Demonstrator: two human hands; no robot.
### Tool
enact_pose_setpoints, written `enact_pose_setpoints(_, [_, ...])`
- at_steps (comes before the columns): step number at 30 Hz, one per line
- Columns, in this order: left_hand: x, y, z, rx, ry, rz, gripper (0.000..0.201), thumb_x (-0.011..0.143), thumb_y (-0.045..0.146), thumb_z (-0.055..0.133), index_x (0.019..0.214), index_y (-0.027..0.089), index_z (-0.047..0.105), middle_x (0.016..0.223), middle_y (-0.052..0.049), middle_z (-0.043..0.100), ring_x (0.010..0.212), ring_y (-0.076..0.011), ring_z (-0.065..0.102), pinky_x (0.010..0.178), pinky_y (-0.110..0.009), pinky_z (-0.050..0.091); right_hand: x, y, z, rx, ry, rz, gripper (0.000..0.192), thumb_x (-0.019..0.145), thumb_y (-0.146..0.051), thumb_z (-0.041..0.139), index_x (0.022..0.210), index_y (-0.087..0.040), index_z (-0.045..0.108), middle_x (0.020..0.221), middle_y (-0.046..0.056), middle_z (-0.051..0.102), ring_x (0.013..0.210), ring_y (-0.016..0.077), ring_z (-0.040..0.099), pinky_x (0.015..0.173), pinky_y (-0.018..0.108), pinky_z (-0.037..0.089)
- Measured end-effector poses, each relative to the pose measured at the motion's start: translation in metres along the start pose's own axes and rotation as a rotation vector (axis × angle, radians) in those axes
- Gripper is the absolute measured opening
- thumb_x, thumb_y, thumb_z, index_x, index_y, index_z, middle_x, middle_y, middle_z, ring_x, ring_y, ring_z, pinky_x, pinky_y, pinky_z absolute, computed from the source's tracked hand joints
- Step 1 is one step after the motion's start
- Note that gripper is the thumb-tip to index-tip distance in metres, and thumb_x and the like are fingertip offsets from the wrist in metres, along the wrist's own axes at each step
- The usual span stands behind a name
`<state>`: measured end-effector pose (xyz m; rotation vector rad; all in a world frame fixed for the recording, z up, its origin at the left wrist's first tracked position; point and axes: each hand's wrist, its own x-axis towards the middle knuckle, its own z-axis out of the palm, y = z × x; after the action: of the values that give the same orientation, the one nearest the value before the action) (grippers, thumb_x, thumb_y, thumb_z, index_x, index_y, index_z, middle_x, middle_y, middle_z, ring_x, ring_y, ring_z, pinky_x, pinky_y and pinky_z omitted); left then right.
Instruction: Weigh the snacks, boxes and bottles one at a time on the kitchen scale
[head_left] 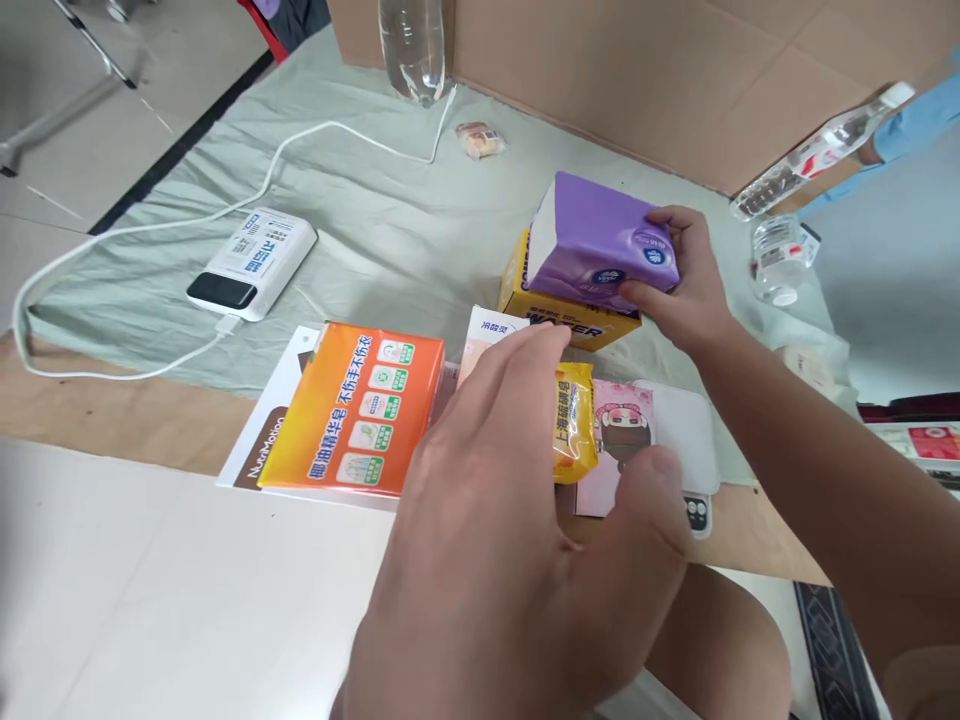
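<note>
My right hand [686, 265] grips the right end of a purple tissue pack [600, 230], thumb on the near side and fingers over the far edge. The pack sits on a yellow box [577, 320] with dark lettering. My left hand [517, 520] looms large in front of the camera, thumb spread from the fingers, with nothing visibly held. Beyond it show a yellow-wrapped soap bar [574, 420], a pink card or box with a cartoon figure [626, 415] and a white box [487, 330], all partly covered by the hand. An orange soap pack [367, 410] lies to its left.
A white power bank [255, 262] with a white cable [262, 190] lies on the green cloth [360, 230]. At the cardboard wall [585, 80] stand a water bottle [412, 45] and a small wrapped snack [480, 140]. A phone [686, 440] and clear bottles [817, 155] are rightward.
</note>
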<state>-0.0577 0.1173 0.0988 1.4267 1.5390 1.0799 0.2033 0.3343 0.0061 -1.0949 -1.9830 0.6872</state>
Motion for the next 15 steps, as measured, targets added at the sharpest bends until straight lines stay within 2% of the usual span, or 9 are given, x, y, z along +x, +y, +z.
enact_pose_setpoints(2, [0.001, -0.001, 0.001, 0.022, -0.015, -0.013, 0.054, 0.093, 0.048, 0.063, 0.142, 0.027, 0.057, 0.150, -0.008, 0.062, 0.142, -0.0412, 0.056, 0.115, -0.063, 0.054, -0.002, 0.003, -0.005, -0.005, -0.041, 0.011, 0.095, 0.062, -0.061, 0.089, 0.138, -0.035, 0.039, 0.139, 0.010, 0.056, 0.118, 0.0232, 0.061, 0.101, 0.043, 0.055])
enact_pose_setpoints(4, [0.001, -0.001, 0.002, 0.011, -0.026, -0.007, 0.053, 0.094, 0.050, 0.061, 0.142, 0.028, 0.056, 0.151, -0.008, 0.061, 0.143, -0.0423, 0.055, 0.114, -0.064, 0.054, -0.011, -0.003, -0.011, 0.029, -0.016, 0.008, 0.105, 0.059, -0.065, 0.091, 0.143, -0.038, 0.035, 0.158, 0.010, 0.045, 0.145, 0.0260, 0.051, 0.123, 0.048, 0.044])
enact_pose_setpoints(6, [0.002, 0.001, 0.005, 0.001, -0.032, 0.003, 0.049, 0.095, 0.048, 0.060, 0.140, 0.029, 0.058, 0.149, -0.007, 0.062, 0.140, -0.0419, 0.058, 0.111, -0.063, 0.057, -0.029, -0.018, -0.017, 0.070, 0.087, -0.030, 0.098, 0.063, -0.071, 0.086, 0.144, -0.042, 0.039, 0.166, 0.005, 0.037, 0.160, 0.0253, 0.035, 0.137, 0.049, 0.025])
enact_pose_setpoints(7, [0.002, 0.002, 0.007, -0.003, -0.037, 0.006, 0.046, 0.094, 0.047, 0.061, 0.137, 0.029, 0.059, 0.146, -0.006, 0.064, 0.137, -0.0411, 0.061, 0.108, -0.062, 0.059, -0.043, -0.030, -0.019, 0.088, 0.161, -0.056, 0.089, 0.067, -0.073, 0.083, 0.142, -0.043, 0.044, 0.164, 0.002, 0.040, 0.162, 0.0247, 0.034, 0.139, 0.049, 0.020])
enact_pose_setpoints(8, [0.003, 0.005, 0.009, -0.008, -0.045, 0.012, 0.042, 0.094, 0.046, 0.062, 0.132, 0.031, 0.061, 0.142, -0.005, 0.066, 0.133, -0.0398, 0.063, 0.106, -0.061, 0.061, -0.059, -0.042, -0.019, 0.102, 0.217, -0.082, 0.077, 0.072, -0.072, 0.079, 0.139, -0.044, 0.051, 0.160, 0.000, 0.045, 0.160, 0.0248, 0.038, 0.139, 0.051, 0.022])
enact_pose_setpoints(9, [0.003, 0.007, 0.012, -0.011, -0.057, 0.019, 0.036, 0.093, 0.044, 0.064, 0.127, 0.032, 0.064, 0.138, -0.004, 0.068, 0.129, -0.0382, 0.066, 0.103, -0.058, 0.063, -0.077, -0.055, -0.018, 0.126, 0.257, -0.077, 0.066, 0.077, -0.069, 0.076, 0.136, -0.047, 0.056, 0.156, -0.003, 0.050, 0.154, 0.0245, 0.047, 0.136, 0.053, 0.029])
enact_pose_setpoints(11, [0.002, 0.013, 0.019, -0.004, -0.092, 0.042, 0.023, 0.092, 0.041, 0.064, 0.114, 0.034, 0.067, 0.127, -0.002, 0.072, 0.119, -0.0343, 0.070, 0.095, -0.053, 0.066, -0.116, -0.077, -0.012, 0.215, 0.395, -0.071, 0.057, 0.075, -0.068, 0.077, 0.127, -0.047, 0.066, 0.146, -0.003, 0.060, 0.134, 0.0245, 0.064, 0.118, 0.055, 0.051])
enact_pose_setpoints(12, [0.001, 0.016, 0.024, 0.009, -0.114, 0.062, 0.019, 0.092, 0.039, 0.063, 0.110, 0.034, 0.068, 0.121, -0.001, 0.073, 0.115, -0.0325, 0.071, 0.091, -0.050, 0.068, -0.134, -0.086, -0.008, 0.260, 0.461, -0.055, 0.049, 0.075, -0.062, 0.080, 0.121, -0.045, 0.071, 0.138, -0.001, 0.066, 0.125, 0.0235, 0.069, 0.109, 0.052, 0.058])
enact_pose_setpoints(15, [-0.005, 0.024, 0.043, 0.065, -0.172, 0.129, 0.020, 0.091, 0.037, 0.061, 0.109, 0.033, 0.067, 0.113, -0.002, 0.074, 0.109, -0.0300, 0.072, 0.090, -0.049, 0.069, -0.177, -0.104, 0.001, 0.339, 0.596, -0.028, 0.038, 0.076, -0.048, 0.083, 0.112, -0.037, 0.077, 0.111, 0.005, 0.074, 0.095, 0.0216, 0.076, 0.083, 0.046, 0.066])
